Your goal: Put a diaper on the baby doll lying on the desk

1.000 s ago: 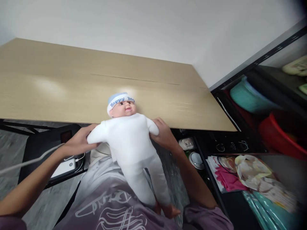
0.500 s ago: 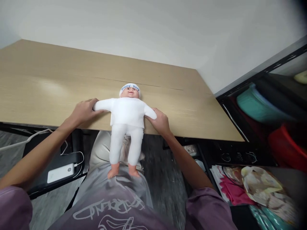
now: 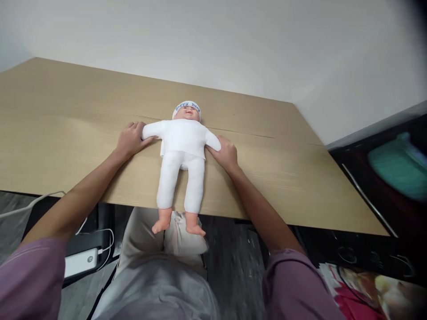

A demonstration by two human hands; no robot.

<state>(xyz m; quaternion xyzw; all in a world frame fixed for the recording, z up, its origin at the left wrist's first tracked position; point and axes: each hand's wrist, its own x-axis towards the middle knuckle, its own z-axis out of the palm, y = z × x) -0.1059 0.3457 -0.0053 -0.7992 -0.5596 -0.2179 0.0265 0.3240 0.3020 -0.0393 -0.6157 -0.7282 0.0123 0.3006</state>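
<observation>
A baby doll point(image 3: 184, 137) in a white top and white trousers lies face up on the wooden table point(image 3: 267, 178). Its white headband with blue lettering points towards the wall, and its bare feet stick out past the near edge. My left hand point(image 3: 131, 140) is closed round the end of the doll's arm on the left, thumb underneath. On the other side, my right hand point(image 3: 225, 152) grips the end of the other arm. Both sleeves hide the doll's own hands.
A white power bank point(image 3: 80, 262) with a cable rests on a dark surface below the table at left. To the right stands a dark rack with a teal basin point(image 3: 400, 166). Pink cloth point(image 3: 355, 302) and bags lie at lower right. A pale wall rises behind the table.
Both hands have moved the doll forward, farther onto the table, so its legs now lie over the tabletop. The view has shifted too. The grip on both arms stays the same.
</observation>
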